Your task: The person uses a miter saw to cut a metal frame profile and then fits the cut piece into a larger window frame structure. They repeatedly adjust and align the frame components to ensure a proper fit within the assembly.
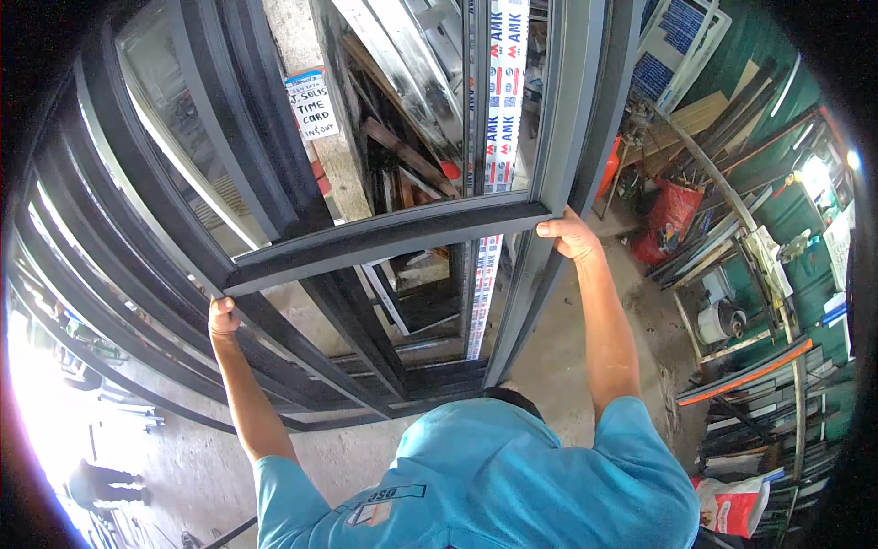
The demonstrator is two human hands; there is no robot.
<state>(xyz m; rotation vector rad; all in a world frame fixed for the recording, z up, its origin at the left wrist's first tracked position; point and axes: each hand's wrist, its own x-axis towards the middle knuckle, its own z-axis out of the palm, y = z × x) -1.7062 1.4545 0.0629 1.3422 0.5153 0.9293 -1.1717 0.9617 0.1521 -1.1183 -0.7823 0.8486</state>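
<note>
A dark grey metal window frame [393,240] stands in front of me, its crossbar running between my two hands. My left hand [222,317] is closed round the frame's left upright, just below the crossbar. On the right upright, at the crossbar's other end, my right hand [572,236] grips with its thumb lying over the edge; the rest of its fingers are hidden behind. Through the frame's openings more dark profiles show, along with a strip wrapped in printed white film [506,110].
Several dark frames [69,197] lean in a row at the left. Behind stand a concrete post with a paper sign [314,108] and scrap lengths. Along the right are a red sack [672,220], racks of metal profiles [759,439] and a red-and-white bag [739,505].
</note>
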